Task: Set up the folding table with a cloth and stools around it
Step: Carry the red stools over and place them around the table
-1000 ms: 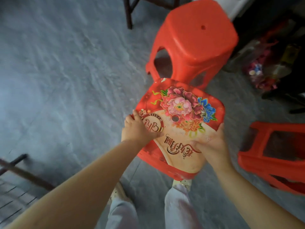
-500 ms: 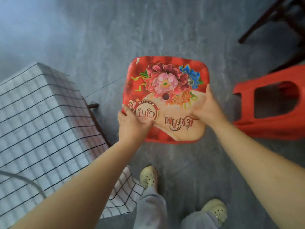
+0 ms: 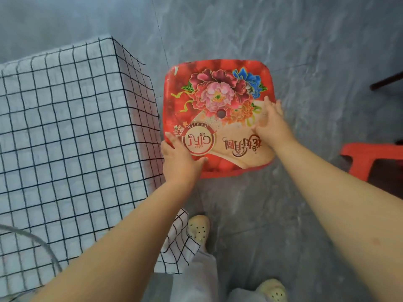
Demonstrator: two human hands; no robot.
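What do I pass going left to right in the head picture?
checked cloth → flowered stool → plain red stool

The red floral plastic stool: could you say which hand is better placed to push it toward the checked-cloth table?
Probably right: the right hand lies flat on the red floral plastic stool, away from the checked-cloth table; the left hand grips its table-side corner.

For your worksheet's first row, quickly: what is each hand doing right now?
Left hand: grips the floral stool by its near corner.
Right hand: open, fingers flat on the seat.
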